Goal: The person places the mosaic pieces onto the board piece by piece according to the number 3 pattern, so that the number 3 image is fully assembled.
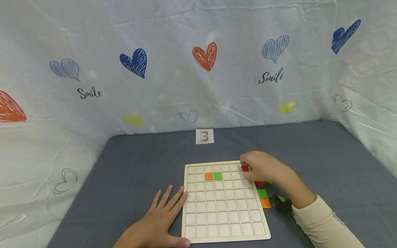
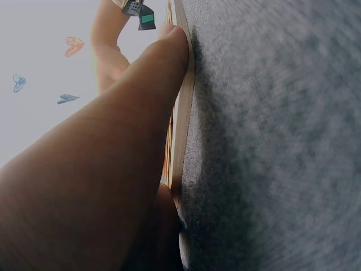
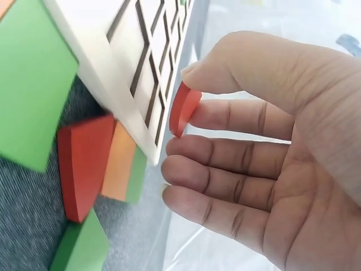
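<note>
A light wooden grid board lies on the grey cloth, with an orange tile and a green tile side by side in its second row. My right hand is over the board's upper right corner. Its thumb and index finger pinch a red tile, while the other fingers extend loosely below. My left hand lies spread along the board's left side, fingertips at the edge and thumb at the lower left corner, as the left wrist view also shows.
Several loose tiles lie beside the board's right edge, among them a red tile, a green tile and an orange tile, partly under my right forearm. A small printed card with a coloured grid lies behind the board, before a white curtain.
</note>
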Available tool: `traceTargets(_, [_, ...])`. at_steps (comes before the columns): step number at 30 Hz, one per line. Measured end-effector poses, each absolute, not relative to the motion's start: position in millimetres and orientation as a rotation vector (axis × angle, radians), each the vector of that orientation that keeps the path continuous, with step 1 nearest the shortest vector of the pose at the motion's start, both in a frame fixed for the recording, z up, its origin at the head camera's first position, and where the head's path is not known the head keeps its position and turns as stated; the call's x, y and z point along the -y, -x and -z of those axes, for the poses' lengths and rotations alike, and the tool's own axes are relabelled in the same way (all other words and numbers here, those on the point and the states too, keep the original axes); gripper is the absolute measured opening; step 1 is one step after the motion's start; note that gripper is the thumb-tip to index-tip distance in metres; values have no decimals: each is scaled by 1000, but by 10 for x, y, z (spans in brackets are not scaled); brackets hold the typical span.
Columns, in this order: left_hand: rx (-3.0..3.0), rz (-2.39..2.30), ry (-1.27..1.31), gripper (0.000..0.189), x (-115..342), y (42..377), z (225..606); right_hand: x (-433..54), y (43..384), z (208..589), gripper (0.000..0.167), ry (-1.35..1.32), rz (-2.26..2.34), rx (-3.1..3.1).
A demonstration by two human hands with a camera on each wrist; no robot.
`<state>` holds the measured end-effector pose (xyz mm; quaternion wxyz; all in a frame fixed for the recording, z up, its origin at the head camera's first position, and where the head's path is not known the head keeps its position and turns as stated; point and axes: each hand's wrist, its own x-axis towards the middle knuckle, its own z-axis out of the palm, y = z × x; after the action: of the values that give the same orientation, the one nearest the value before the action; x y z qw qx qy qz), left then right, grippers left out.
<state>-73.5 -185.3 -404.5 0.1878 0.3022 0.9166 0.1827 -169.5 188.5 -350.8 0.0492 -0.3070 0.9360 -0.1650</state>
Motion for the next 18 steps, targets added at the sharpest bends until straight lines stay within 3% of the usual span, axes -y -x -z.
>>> traceTargets(18, [-2577, -510, -847, 114, 1855, 735, 4041, -1650, 1626, 3637, 24, 1080, 406, -2944])
